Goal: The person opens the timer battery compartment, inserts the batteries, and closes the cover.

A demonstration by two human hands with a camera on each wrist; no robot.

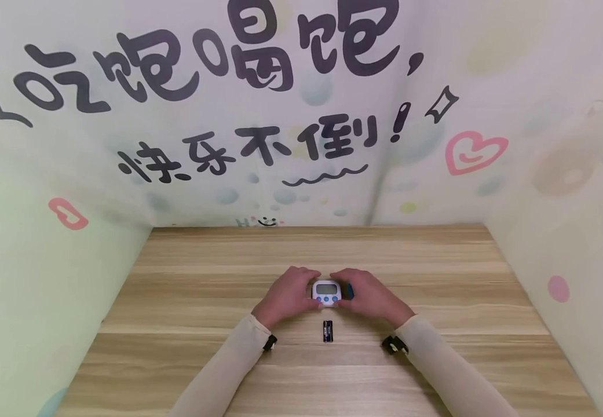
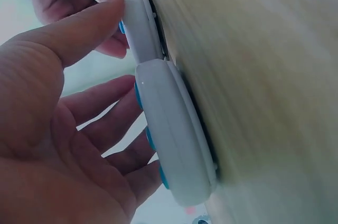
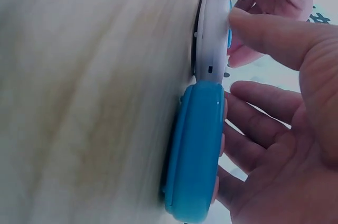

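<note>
A white digital timer (image 1: pixel 327 293) with a grey screen and blue buttons lies face up between the hands. My left hand (image 1: pixel 289 295) touches its near edge with the thumb. Beneath that hand lies another white timer (image 2: pixel 174 134), hidden in the head view, its far side bordered by loosely spread fingers. My right hand (image 1: pixel 369 296) also reaches the middle timer with its thumb. Under it sits a blue timer (image 3: pixel 195 155), mostly covered from above. The three timers stand side by side in a row. Whether the fingertips press the far edges is hidden.
Two dark batteries (image 1: pixel 328 331) lie together on the wooden table (image 1: pixel 202 370), on the near side of the middle timer. Printed walls (image 1: pixel 311 197) enclose the table at the back and both sides.
</note>
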